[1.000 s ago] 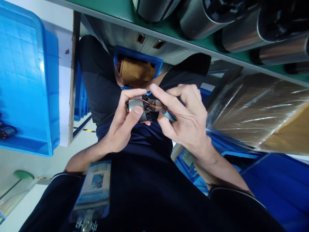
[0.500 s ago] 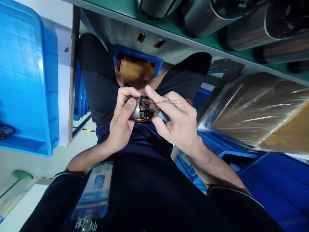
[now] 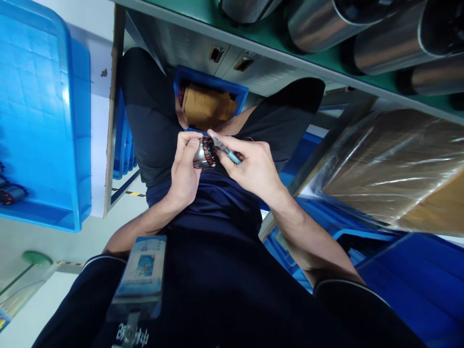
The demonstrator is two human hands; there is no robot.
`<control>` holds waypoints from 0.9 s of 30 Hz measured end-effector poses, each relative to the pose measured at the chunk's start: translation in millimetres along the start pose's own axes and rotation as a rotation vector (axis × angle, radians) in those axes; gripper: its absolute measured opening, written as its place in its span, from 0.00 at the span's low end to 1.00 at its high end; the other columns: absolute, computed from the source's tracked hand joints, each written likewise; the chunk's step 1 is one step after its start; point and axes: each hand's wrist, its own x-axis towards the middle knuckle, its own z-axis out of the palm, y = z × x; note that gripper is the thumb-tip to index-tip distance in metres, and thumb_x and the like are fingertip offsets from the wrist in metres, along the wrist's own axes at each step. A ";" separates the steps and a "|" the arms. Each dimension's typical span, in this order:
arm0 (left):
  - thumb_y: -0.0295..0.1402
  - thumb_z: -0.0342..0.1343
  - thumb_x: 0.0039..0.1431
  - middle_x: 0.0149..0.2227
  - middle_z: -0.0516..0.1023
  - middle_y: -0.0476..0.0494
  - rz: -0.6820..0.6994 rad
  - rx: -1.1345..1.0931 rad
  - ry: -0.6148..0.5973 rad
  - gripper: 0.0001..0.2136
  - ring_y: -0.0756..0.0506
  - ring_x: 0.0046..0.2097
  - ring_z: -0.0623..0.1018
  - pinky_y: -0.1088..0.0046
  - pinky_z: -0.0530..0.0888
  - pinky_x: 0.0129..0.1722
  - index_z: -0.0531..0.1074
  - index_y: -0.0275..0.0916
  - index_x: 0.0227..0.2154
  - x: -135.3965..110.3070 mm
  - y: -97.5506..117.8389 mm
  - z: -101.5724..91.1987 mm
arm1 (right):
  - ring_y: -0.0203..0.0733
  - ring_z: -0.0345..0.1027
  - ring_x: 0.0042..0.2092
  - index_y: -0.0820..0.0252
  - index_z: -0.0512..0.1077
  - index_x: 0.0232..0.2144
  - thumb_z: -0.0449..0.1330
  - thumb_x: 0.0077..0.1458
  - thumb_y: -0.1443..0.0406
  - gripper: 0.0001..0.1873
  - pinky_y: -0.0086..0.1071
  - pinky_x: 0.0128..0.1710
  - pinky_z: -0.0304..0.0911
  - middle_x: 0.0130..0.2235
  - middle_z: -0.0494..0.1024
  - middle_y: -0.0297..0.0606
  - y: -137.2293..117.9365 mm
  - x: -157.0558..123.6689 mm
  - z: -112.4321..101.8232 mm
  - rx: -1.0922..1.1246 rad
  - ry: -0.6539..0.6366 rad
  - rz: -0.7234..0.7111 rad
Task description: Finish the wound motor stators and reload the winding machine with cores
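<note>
Since the hands (image 3: 185, 171) tilted the metal core (image 3: 199, 157), more copper windings (image 3: 208, 156) show.

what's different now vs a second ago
The right hand has moved left, bringing the blue-handled tool up and left beside the motor stator. The stator has turned, showing more orange windings. The left hand still holds it; the right still holds the tool.
</note>
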 end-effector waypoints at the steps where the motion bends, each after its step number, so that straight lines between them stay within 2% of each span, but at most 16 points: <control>1: 0.54 0.73 0.82 0.47 0.78 0.48 0.003 0.003 -0.013 0.18 0.47 0.42 0.80 0.73 0.84 0.41 0.76 0.48 0.51 1.7 -2.1 -3.8 | 0.49 0.91 0.47 0.53 0.90 0.74 0.69 0.82 0.59 0.25 0.42 0.57 0.89 0.57 0.96 0.41 -0.4 0.4 0.4 0.041 0.017 0.024; 4: 0.57 0.70 0.85 0.55 0.85 0.46 0.119 0.077 -0.014 0.18 0.44 0.51 0.86 0.69 0.88 0.50 0.76 0.50 0.54 0.1 -0.9 -10.0 | 0.42 0.78 0.33 0.55 0.92 0.68 0.73 0.82 0.51 0.23 0.39 0.44 0.84 0.43 0.92 0.37 -12.3 -4.0 -0.1 0.136 0.069 0.082; 7: 0.58 0.68 0.87 0.59 0.86 0.44 0.268 0.209 -0.033 0.18 0.40 0.60 0.88 0.61 0.89 0.63 0.78 0.51 0.57 -3.5 10.6 -9.3 | 0.39 0.68 0.29 0.55 0.93 0.60 0.81 0.77 0.44 0.24 0.37 0.38 0.77 0.32 0.81 0.28 -30.7 -7.9 1.7 0.262 0.032 0.043; 9: 0.61 0.71 0.84 0.60 0.85 0.42 0.284 0.271 -0.094 0.21 0.37 0.64 0.88 0.55 0.90 0.66 0.79 0.52 0.61 -1.5 20.7 -6.7 | 0.39 0.68 0.29 0.55 0.92 0.50 0.83 0.75 0.44 0.23 0.37 0.38 0.75 0.30 0.77 0.27 -39.3 -6.2 4.1 0.318 0.004 -0.002; 12: 0.64 0.77 0.77 0.62 0.86 0.40 0.280 0.300 -0.167 0.30 0.32 0.66 0.90 0.51 0.92 0.64 0.78 0.55 0.68 7.8 34.2 -2.4 | 0.40 0.69 0.32 0.55 0.86 0.40 0.83 0.77 0.50 0.20 0.36 0.38 0.73 0.32 0.78 0.30 -43.2 0.5 5.4 0.350 0.020 -0.127; 16: 0.65 0.82 0.72 0.65 0.87 0.39 0.346 0.312 -0.182 0.38 0.29 0.68 0.90 0.46 0.93 0.64 0.78 0.58 0.75 11.5 46.1 -6.4 | 0.38 0.70 0.31 0.54 0.89 0.46 0.84 0.76 0.59 0.10 0.33 0.35 0.70 0.33 0.79 0.30 -42.1 5.7 1.1 0.378 0.004 -0.357; 19: 0.66 0.85 0.68 0.66 0.88 0.38 0.430 0.352 -0.168 0.45 0.26 0.69 0.91 0.42 0.94 0.64 0.76 0.60 0.80 -4.1 50.2 -25.4 | 0.40 0.75 0.32 0.53 0.90 0.47 0.82 0.77 0.62 0.06 0.34 0.34 0.72 0.34 0.83 0.32 -46.0 6.7 -3.3 0.404 -0.049 -0.454; 22: 0.62 0.90 0.62 0.64 0.91 0.38 0.670 0.385 -0.204 0.53 0.27 0.63 0.95 0.48 0.97 0.55 0.74 0.61 0.85 -24.4 49.4 -52.4 | 0.44 0.78 0.32 0.52 0.90 0.46 0.79 0.79 0.62 0.04 0.38 0.35 0.76 0.35 0.85 0.36 -52.9 10.0 -5.5 0.426 -0.152 -0.469; 24: 0.56 0.93 0.59 0.61 0.94 0.38 0.877 0.397 -0.225 0.56 0.30 0.56 0.97 0.55 0.98 0.47 0.75 0.56 0.87 -32.6 47.8 -65.9 | 0.45 0.76 0.31 0.51 0.89 0.46 0.76 0.80 0.63 0.04 0.40 0.34 0.76 0.34 0.84 0.36 -56.7 14.7 -3.7 0.422 -0.222 -0.488; 27: 0.49 0.93 0.61 0.60 0.96 0.34 1.105 0.422 -0.188 0.49 0.32 0.53 0.98 0.60 0.99 0.46 0.82 0.45 0.82 -36.4 47.9 -73.0 | 0.44 0.74 0.29 0.52 0.87 0.43 0.77 0.78 0.64 0.06 0.40 0.32 0.73 0.32 0.82 0.34 -61.3 23.9 4.8 0.440 -0.259 -0.542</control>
